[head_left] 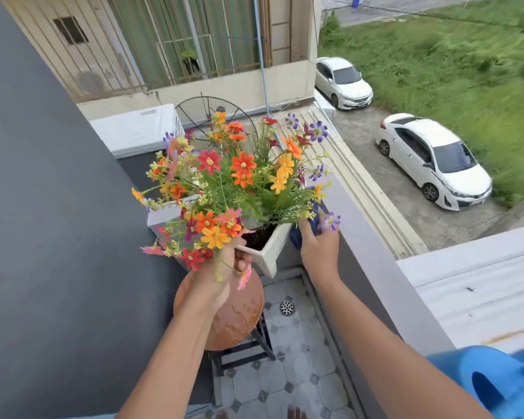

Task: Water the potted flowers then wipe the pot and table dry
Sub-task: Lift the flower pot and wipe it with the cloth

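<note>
Balcony, seen from above; tiled floor [288, 379], grey parapet wall [384, 267] along the right side.

Potted flowers [233, 182]: dense spray of orange, red, yellow and purple blooms, in a white square pot [271, 252]. Pot is tilted and lifted off the surface [239, 316], a round brown stool-type top on a dark frame directly beneath. Surface shows wet sheen and streaks.

Blue watering can [496, 385] at lower right edge of view, resting by the parapet, well apart from the pot.

Left hand [221, 276]: fingers curled around the near-left rim of the pot, partly hidden by drooping blooms; it carries the pot.

Right hand [319, 246]: fingers closed on a dark blue cloth [297, 237], pressing it flat against the pot's right outer wall. Most of the cloth is hidden behind hand and foliage.

Floor drain [287, 307] in the tiles just right of the surface.
</note>
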`<state>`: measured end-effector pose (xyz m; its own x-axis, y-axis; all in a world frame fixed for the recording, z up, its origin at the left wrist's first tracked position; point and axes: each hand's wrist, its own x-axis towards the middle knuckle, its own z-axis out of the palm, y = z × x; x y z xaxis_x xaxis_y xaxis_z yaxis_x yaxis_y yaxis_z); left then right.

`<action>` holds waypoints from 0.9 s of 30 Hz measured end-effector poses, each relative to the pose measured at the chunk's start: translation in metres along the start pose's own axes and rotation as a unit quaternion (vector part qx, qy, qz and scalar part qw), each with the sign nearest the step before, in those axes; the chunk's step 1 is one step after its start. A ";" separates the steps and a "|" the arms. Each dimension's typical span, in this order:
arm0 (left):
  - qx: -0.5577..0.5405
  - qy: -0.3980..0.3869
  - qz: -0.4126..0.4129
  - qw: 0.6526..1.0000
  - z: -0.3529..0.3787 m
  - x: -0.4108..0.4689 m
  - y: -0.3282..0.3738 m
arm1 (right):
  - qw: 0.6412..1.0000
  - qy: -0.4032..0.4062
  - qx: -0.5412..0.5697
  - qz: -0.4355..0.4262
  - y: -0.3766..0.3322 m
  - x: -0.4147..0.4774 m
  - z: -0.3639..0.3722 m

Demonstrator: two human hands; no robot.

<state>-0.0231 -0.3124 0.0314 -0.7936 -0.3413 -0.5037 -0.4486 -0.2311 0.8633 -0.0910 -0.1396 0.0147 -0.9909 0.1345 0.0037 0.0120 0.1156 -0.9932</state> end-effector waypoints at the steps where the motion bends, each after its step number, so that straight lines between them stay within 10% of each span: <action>1: -0.017 0.017 0.011 1.000 0.000 -0.002 0.004 | 1.000 -0.004 0.014 -0.004 0.002 -0.012 0.003; 19: -0.013 0.002 -0.027 1.000 -0.007 -0.021 0.011 | 0.996 -0.014 0.071 -0.060 -0.038 -0.003 0.007; 27: 0.037 0.037 -0.048 0.997 -0.030 -0.039 0.029 | 0.979 -0.192 0.061 -0.031 -0.047 0.040 -0.015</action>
<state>0.0071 -0.3335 0.0750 -0.7144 -0.3874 -0.5827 -0.5523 -0.1992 0.8095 -0.1296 -0.1245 0.0637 -0.9667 -0.2520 0.0440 -0.0427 -0.0103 -0.9990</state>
